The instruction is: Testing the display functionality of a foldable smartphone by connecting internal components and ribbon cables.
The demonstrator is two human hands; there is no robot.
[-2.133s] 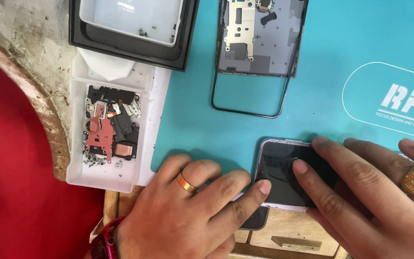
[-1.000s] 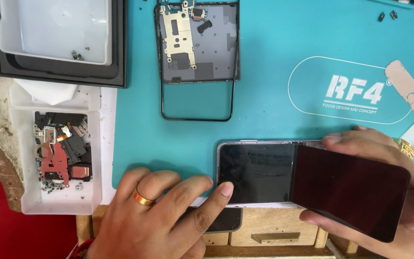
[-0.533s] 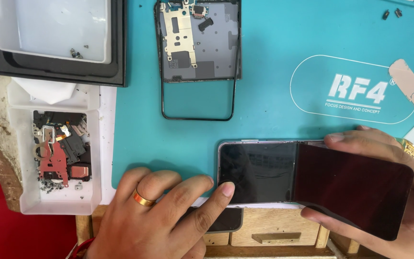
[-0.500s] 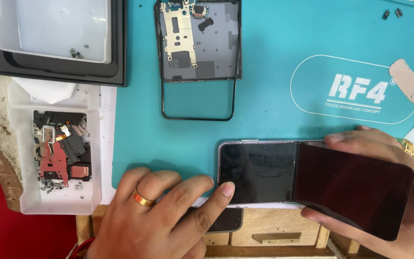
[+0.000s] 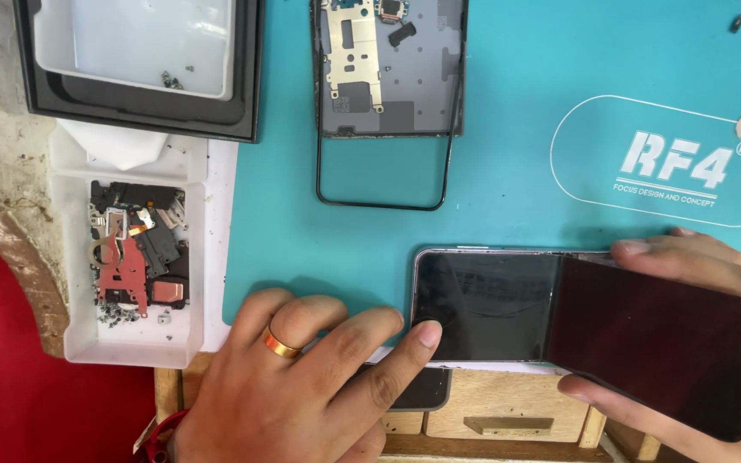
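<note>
One foldable phone point(image 5: 490, 304) lies between the hands: the left hand point(image 5: 302, 386), flat and open, presses a fingertip on its near corner, while the right hand point(image 5: 696, 274) grips its one lifted dark panel point(image 5: 662, 339). Beyond the left hand sit two trays, a white parts tray point(image 5: 79, 283) and a black-rimmed tray point(image 5: 139, 103), and one stripped phone frame point(image 5: 388, 94) on the teal mat point(image 5: 516, 197).

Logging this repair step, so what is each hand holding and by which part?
The right hand grips the lifted dark screen panel by its right end. The left hand holds nothing; its fingers press the phone at its left edge.
</note>
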